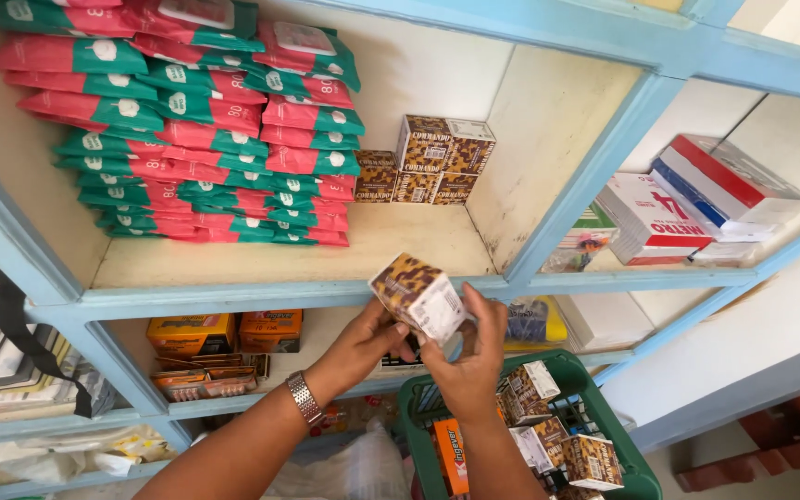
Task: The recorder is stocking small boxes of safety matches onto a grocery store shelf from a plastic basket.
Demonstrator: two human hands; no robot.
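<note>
In front of the pale blue shelf unit (233, 296), at the lip of its upper compartment, both hands are holding up a small carton (418, 296). The left hand (363, 343), with a metal watch (304, 398) on its wrist, is gripping the carton's lower left edge; the right hand (469, 366) is closing its fingers round the white end from below. The carton is tilting, its brown-and-cream mottled faces turning up and one white end facing the right hand.

Just below, a green plastic basket (636, 477) is holding more cartons of the same kind (548, 431) lying jumbled, alongside an orange box (451, 454). In the compartment behind, four or five matching cartons (432, 162) are standing stacked against the back wall, though the count is hard to make out, beside tall piles of red-and-green packets (215, 130). The lower compartment is holding orange boxes (219, 333).
</note>
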